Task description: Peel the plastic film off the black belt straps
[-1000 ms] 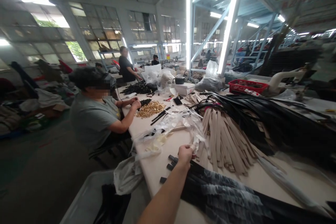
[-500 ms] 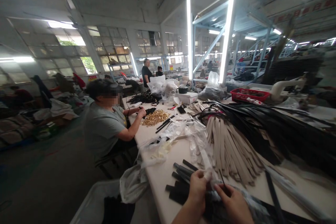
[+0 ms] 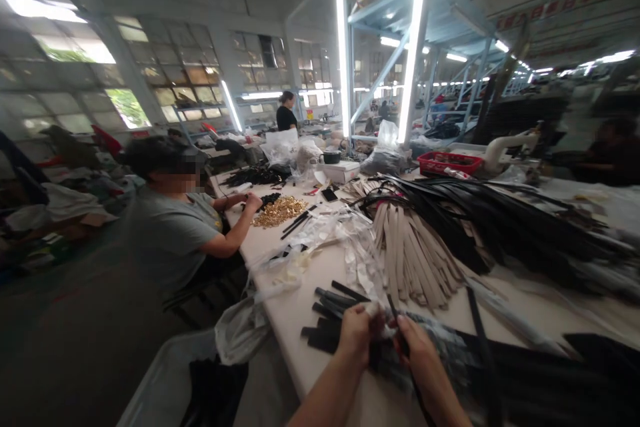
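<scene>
My left hand [image 3: 356, 332] is closed, its fingertips pinched together, with something whitish at the thumb. What it grips is too blurred to make out. Close beside it, my right hand [image 3: 419, 349] is shut on a thin black strip [image 3: 391, 307], whose upper end sticks up between the hands. Both hands are over a bundle of black strips [image 3: 320, 337] lying on the table, their ends pointing left. Clear plastic wrap [image 3: 445, 333] covers part of that bundle. Beyond the hands lie fanned beige strips [image 3: 407, 257] and crumpled white plastic [image 3: 357, 247].
A co-worker [image 3: 175, 227] sits at the table's left edge by a pile of gold-coloured pieces [image 3: 280, 211]. Long black strips [image 3: 450, 207] spread to the right, below a red basket [image 3: 450, 163]. A pale bin [image 3: 155, 373] with black material stands on the floor.
The view has swung right and tilted down slightly. The black strip now stands clearer between my hands, with its lower part trailing under the right hand. My hands stay close together.
</scene>
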Demonstrator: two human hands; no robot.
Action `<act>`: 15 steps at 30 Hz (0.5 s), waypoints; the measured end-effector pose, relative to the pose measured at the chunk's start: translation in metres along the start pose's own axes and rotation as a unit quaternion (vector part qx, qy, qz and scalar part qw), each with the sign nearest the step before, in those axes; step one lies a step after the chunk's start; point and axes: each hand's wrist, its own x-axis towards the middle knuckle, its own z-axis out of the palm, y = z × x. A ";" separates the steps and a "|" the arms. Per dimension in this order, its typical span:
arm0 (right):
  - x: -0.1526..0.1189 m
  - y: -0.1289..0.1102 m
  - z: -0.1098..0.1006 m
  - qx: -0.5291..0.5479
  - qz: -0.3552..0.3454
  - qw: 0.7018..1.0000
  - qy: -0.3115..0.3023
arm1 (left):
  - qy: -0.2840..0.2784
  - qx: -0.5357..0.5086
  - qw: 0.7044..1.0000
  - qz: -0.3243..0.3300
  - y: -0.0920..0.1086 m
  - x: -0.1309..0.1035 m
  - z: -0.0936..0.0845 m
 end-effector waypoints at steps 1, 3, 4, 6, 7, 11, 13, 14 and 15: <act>-0.004 -0.003 0.000 0.009 0.004 1.000 -0.012 | 0.004 -0.012 1.000 -0.002 0.002 0.003 0.001; -0.009 -0.009 0.002 0.001 0.008 1.000 -0.023 | 0.006 -0.030 0.999 -0.012 0.004 0.008 0.002; -0.011 -0.012 0.003 -0.012 0.010 1.000 -0.021 | 0.007 -0.036 0.999 -0.016 0.005 0.011 0.003; -0.013 -0.015 0.006 -0.031 0.015 0.999 -0.004 | 0.006 -0.045 0.999 -0.020 0.008 0.013 0.007; -0.014 -0.017 0.007 -0.036 0.014 0.999 0.004 | 0.006 -0.047 0.999 -0.019 0.009 0.014 0.008; -0.016 -0.020 0.011 -0.057 -0.001 0.998 0.021 | -0.001 -0.047 0.999 -0.015 0.014 0.011 0.014; -0.016 -0.022 0.011 -0.076 -0.012 0.997 0.028 | -0.010 -0.037 0.999 -0.019 0.015 0.007 0.015; -0.015 -0.024 0.011 -0.086 -0.018 0.996 0.028 | -0.017 -0.030 0.999 -0.023 0.015 0.005 0.015; -0.014 -0.025 0.010 -0.094 -0.023 0.995 0.025 | -0.025 -0.023 0.999 -0.029 0.014 0.002 0.015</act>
